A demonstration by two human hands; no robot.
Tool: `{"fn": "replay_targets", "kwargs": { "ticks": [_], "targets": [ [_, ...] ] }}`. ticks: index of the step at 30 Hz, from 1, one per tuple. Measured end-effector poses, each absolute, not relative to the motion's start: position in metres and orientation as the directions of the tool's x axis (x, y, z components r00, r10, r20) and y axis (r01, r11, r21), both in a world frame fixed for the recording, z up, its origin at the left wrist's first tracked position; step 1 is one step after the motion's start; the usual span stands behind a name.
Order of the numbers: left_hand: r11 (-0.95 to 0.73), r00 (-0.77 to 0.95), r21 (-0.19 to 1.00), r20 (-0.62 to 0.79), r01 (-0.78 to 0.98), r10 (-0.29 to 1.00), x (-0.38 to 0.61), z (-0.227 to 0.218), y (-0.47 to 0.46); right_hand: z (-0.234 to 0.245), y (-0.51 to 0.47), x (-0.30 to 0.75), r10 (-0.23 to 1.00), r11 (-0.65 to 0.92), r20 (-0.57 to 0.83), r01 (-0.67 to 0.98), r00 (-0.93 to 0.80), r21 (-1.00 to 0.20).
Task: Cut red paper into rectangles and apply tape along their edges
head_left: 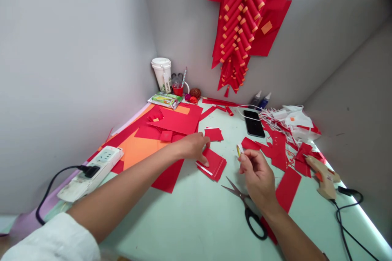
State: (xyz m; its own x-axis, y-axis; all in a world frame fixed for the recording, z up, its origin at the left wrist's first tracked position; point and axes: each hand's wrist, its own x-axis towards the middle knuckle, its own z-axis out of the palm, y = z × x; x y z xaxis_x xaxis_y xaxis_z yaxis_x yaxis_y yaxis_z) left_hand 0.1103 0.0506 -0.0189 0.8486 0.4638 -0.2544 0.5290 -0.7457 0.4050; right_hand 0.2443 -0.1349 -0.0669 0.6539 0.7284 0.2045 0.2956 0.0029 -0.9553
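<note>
My left hand (196,148) lies curled on a small stack of red paper rectangles (214,165) in the middle of the pale green table (196,216), its fingers pressing the top sheet. My right hand (256,172) hovers just right of the stack, its fingers pinched on a small yellow and white object (238,149) that I cannot name. Black-handled scissors (245,204) lie on the table under and in front of the right hand. A red paper strip (288,189) lies to its right.
Red and orange paper sheets (143,147) cover the left of the table beside a white power strip (92,169). A black phone (254,123), paper scraps (284,122), a glue gun (324,177) with cable sit right. Cups (162,73) stand in the corner. Red paper firecrackers (241,24) hang on the wall.
</note>
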Motion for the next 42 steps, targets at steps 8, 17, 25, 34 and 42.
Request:
{"fn": "replay_targets", "kwargs": {
  "ticks": [8, 17, 25, 34, 42],
  "targets": [
    [-0.625, 0.827, 0.552, -0.270, 0.552, 0.493, 0.103, -0.026, 0.055, -0.067, -0.136, 0.243, 0.745, 0.011, 0.214, 0.308, 0.632, -0.951],
    [-0.534, 0.857, 0.716, -0.178, 0.449, 0.483, 0.102, 0.008, 0.078, -0.063, -0.135, 0.244, 0.740, 0.002, 0.208, 0.307, 0.640, -0.952],
    [-0.584, 0.730, 0.550, -0.070, 0.597, 0.680, 0.157, -0.011, 0.108, -0.063, -0.135, 0.245, 0.742, -0.002, 0.200, 0.301, 0.640, -0.954],
    [-0.649, 0.738, 0.396, -0.124, 0.650, 0.664, 0.114, -0.020, 0.043, -0.067, -0.133, 0.248, 0.746, -0.002, 0.199, 0.302, 0.636, -0.953],
    [-0.604, 0.714, 0.450, -0.115, 0.658, 0.691, 0.086, -0.041, 0.016, -0.068, -0.135, 0.246, 0.754, -0.025, 0.198, 0.328, 0.627, -0.944]
  ]
}}
